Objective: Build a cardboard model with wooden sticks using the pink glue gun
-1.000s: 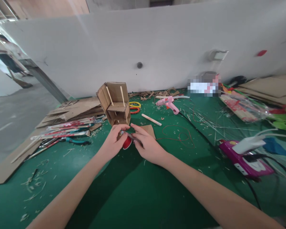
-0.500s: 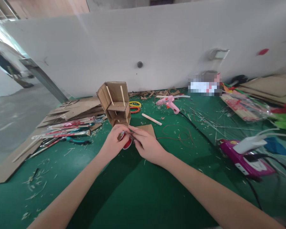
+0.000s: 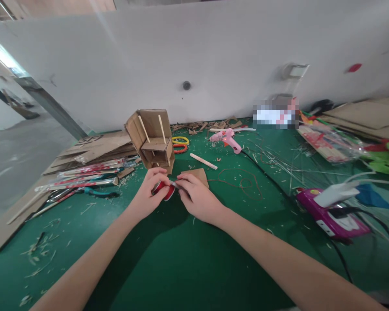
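My left hand [image 3: 147, 192] is closed around a red spool of thread [image 3: 169, 193], with its white-rimmed end tilted towards the right. My right hand [image 3: 199, 198] is closed in a pinch close beside it. A thin greyish piece [image 3: 174, 184] shows between the two hands, its far end hidden by the right fingers. Fine reddish thread [image 3: 258, 183] lies in loose loops to the right and runs back towards the right hand. Partly behind that hand rests a small cardboard piece [image 3: 199, 173]. A cardboard box structure with wooden sticks [image 3: 157, 144] stands just beyond the left fingers.
A pink glue gun [image 3: 228, 139] with a black cord and a pale stick [image 3: 203, 161] lie ahead. Scissors [image 3: 180, 144] sit behind the box structure. Cardboard sheets [image 3: 94, 147], wrapped sticks and teal-handled pliers [image 3: 100, 192] are left; a purple power strip [image 3: 333, 216] is right.
The view has shifted slightly, so the table things sit a little further left. My hands have drawn slightly apart, showing more of the spool and the thin piece between them.
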`<state>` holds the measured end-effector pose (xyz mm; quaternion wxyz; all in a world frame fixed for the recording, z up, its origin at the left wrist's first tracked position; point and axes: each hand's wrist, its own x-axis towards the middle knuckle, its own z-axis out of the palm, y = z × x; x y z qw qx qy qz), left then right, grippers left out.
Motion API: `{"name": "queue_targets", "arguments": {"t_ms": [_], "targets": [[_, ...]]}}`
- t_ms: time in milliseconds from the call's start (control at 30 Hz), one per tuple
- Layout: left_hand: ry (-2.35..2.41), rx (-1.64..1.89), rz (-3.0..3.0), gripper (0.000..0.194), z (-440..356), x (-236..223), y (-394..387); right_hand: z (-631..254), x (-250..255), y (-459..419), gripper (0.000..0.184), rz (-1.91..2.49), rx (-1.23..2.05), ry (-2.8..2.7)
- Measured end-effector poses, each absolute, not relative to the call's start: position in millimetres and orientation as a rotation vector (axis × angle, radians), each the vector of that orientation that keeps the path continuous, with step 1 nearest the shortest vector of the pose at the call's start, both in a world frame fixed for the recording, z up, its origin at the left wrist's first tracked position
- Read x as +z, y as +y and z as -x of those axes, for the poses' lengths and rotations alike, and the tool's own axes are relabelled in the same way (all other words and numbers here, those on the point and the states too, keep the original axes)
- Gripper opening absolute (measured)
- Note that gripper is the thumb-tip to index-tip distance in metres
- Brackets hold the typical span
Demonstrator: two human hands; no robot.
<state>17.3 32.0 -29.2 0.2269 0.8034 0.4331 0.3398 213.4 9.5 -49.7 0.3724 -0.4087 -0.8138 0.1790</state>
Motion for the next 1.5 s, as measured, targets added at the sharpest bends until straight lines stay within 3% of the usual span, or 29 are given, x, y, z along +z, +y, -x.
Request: {"name": "queue_targets", "arguments": {"t_ms": [900,1367,1500], "targets": [[1.262,1.038,-2.024,0.016,-10,-35,24,-209,-47,12,0.033,1.104,0.545,-2.053],[1.384,1.092,-2.124,0.019,-22,-39,19,-201,-49,10,0.031,1.231,0.490,-2.036],[1.395,1.101,-2.096,0.019,-22,-40,16,-199,-48,5,0.037,1.404,0.327,-2.187]]}}
